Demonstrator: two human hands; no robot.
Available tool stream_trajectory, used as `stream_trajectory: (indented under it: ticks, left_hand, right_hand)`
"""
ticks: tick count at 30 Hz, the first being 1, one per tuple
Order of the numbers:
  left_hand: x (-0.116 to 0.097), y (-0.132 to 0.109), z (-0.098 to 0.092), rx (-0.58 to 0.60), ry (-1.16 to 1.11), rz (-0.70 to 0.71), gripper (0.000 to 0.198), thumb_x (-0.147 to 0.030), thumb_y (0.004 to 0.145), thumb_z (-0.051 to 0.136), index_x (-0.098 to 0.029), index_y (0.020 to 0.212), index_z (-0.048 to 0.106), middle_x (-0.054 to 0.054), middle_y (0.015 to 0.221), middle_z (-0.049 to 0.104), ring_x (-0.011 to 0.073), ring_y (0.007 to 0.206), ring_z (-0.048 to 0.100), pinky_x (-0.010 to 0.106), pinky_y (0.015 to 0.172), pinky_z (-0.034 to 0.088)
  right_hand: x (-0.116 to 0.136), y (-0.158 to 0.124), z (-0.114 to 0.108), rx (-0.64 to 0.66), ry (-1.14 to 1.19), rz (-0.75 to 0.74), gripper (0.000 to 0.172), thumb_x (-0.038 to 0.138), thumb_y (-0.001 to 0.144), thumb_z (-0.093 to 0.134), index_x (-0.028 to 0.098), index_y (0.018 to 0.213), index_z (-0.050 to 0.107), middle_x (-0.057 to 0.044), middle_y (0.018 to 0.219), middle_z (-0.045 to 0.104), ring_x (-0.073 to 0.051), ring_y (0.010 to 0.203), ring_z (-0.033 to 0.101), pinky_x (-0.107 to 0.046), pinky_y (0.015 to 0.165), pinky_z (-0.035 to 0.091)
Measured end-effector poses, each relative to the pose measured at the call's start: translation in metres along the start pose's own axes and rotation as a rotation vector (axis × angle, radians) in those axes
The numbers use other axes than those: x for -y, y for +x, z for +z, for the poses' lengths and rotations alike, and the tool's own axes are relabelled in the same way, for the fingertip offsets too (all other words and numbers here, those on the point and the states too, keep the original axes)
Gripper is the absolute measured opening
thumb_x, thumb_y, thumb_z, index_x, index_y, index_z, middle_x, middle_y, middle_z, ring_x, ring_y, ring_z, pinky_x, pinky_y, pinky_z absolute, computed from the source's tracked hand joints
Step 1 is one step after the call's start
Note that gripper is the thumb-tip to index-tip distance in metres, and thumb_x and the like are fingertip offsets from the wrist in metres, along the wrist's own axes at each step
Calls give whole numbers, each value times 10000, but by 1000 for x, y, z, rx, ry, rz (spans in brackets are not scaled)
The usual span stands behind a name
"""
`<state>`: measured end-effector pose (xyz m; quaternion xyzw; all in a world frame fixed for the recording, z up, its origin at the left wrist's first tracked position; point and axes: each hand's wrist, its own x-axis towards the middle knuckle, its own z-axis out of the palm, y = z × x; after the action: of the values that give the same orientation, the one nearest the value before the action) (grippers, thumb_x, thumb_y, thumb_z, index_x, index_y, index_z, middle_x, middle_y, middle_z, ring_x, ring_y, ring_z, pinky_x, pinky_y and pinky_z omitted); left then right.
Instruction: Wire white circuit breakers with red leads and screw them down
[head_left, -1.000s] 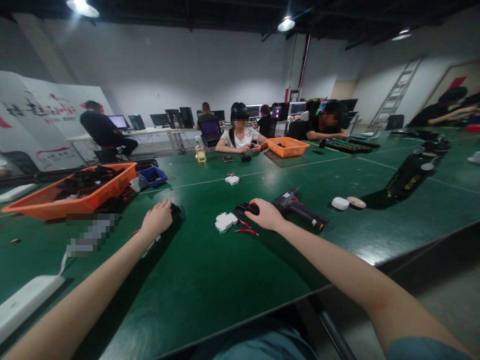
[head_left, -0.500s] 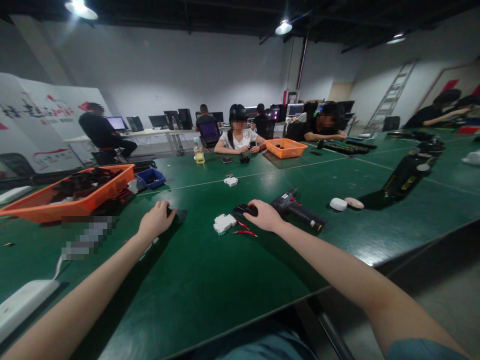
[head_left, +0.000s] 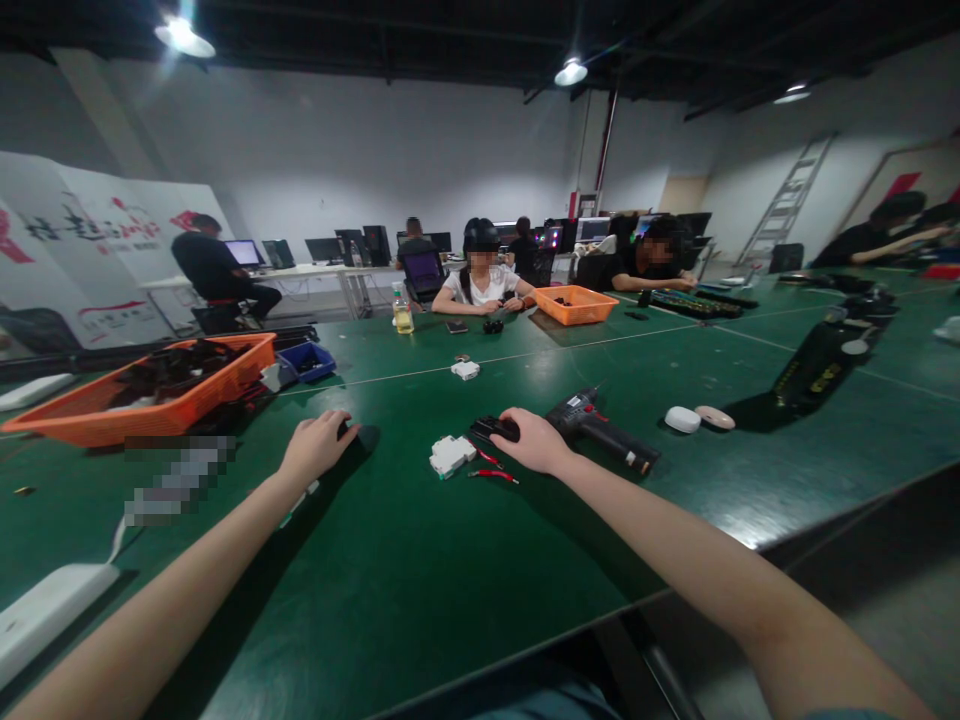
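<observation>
Right hand point(head_left: 534, 440): thumb and fingers closed about one end of a black part point(head_left: 486, 430), low over the worktop point(head_left: 420, 590); the end grip presumably steadies it while leaving the other end exposed. Left hand point(head_left: 319, 445): curled, thumb and forefinger near a dark patch; small item or shadow, cannot tell. A white-and-green piece point(head_left: 300, 503) is partly hidden by the left forearm.

Between the hands, nearer the right: white module point(head_left: 451, 455) with red leads point(head_left: 493, 477) just beside it, likely grouped for easy reach. Cordless drill point(head_left: 600, 425) lies just beyond the right hand, handle toward the wearer's right, plausibly for quick pickup. Farther left, orange basket point(head_left: 191, 412) and blue bin point(head_left: 315, 374) contain dark parts, apparently to keep loose pieces together.
</observation>
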<state>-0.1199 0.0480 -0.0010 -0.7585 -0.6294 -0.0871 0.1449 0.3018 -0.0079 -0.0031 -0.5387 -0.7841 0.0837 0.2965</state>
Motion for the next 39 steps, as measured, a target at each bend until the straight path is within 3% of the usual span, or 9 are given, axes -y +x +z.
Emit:
stream_trajectory:
  ticks: [4,14,23,28,33,39]
  left_hand:
    - [1,1,3,-23,-25,5,469,-482,964,348,-179,1243,573,113,1247,654,276,1113,624,407,1017,411]
    - [-4,-1,-3,19,31,-82,409,-282,911,326,-157,1194,593,146,1206,664,289,1101,632,399,874,476]
    - [-12,-7,-16,58,82,-151,428,-467,902,342,-203,853,676,121,958,721,296,863,676,385,727,470]
    - [-15,-9,-19,21,79,-162,502,-570,895,340,-208,831,681,115,934,719,308,874,666,382,722,466]
    - [-17,-11,-19,-56,78,-145,494,-569,906,337,-207,952,670,107,1003,709,295,894,667,351,686,462]
    - [-17,-12,-19,-8,98,-163,478,-543,913,332,-206,895,669,99,983,704,267,822,677,334,675,452]
  right_hand:
    - [0,0,0,-1,-10,-11,361,486,883,632,202,1105,621,-76,1065,674,-210,957,644,-326,848,492]
    - [0,0,-2,9,-10,-17,371,498,886,622,203,1110,623,-76,1069,675,-209,948,642,-321,827,494]
    - [0,0,-1,6,-13,-27,370,502,888,618,205,1109,623,-73,1068,674,-210,956,645,-325,844,491]
    - [0,0,-2,10,-19,-27,378,509,888,614,205,1114,620,-72,1062,676,-213,955,645,-324,834,490]
    - [0,0,-2,11,-30,-28,348,487,887,621,207,1092,624,-74,1062,676,-211,949,646,-317,823,485]
    - [1,0,-4,27,-37,-29,362,498,886,619,208,1102,611,-75,1062,675,-215,946,645,-314,806,480]
